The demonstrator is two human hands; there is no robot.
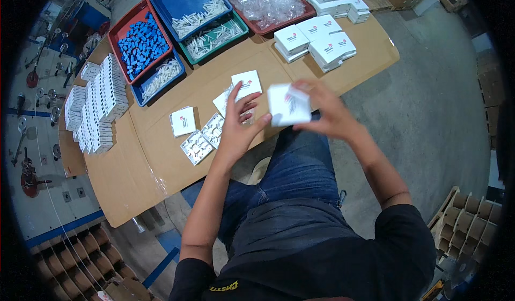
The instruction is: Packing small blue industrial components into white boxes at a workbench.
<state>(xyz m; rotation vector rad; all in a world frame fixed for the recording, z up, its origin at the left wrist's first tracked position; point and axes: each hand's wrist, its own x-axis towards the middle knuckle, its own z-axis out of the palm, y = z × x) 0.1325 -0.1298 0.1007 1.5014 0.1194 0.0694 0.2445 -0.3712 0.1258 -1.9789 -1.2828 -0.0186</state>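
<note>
Small boxes: a block of white boxes (104, 105) is stacked at the left of the frame, on the cardboard-covered table (134, 180).
Trays, upper left: blue parts are heaped in a red tray (134, 19); slim white pieces are held in a lower blue tray (164, 88), an upper blue tray (174, 0) and a green tray (220, 46).
Loose pieces: left of centre, a printed white square (183, 122) is laid near two white open-faced pieces (197, 147).
Left hand: at centre, the left hand (237, 123) is raised with fingers parted and curved, released; whether the held item is touched by its thumb cannot be told.
Squares behind: a white printed square (247, 83) is seen just beyond those fingers.
Clear plastic: a dark red tray (289, 23) is filled with it, top centre.
Held item: a square white case (288, 105), blurred, is held just right of centre.
Right hand: the case is grasped by the right hand (328, 114), between thumb and fingers.
Stacks: white cases (316, 39) are piled upper right.
</note>
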